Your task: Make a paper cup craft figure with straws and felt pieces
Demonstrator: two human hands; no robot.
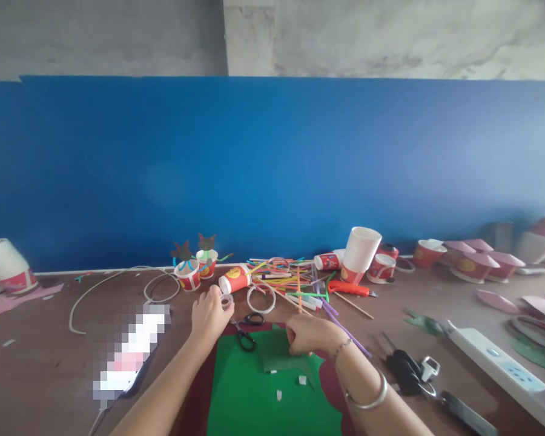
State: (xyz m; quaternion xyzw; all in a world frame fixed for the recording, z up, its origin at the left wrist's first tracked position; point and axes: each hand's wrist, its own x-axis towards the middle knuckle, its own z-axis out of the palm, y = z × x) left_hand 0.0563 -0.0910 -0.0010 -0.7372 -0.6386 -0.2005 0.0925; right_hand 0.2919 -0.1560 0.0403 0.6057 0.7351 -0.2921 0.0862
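The green sheet (272,393) lies flat on the counter (40,357), so both hands can work over it. The right hand (311,334), grip closed, pins a green cutout (284,358) on the sheet's top edge. Just beyond the sheet's top left corner, the left hand (210,315) pinches a small tape roll (227,301), with the scissors (246,332) beside it.

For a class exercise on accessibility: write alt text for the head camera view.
Left hand holds a tape roll; right hand presses a green paper piece on a green sheet, with scissors between the hands.

Scissors (246,332) between hands; straw pile (295,281), cups (361,254) block beyond.
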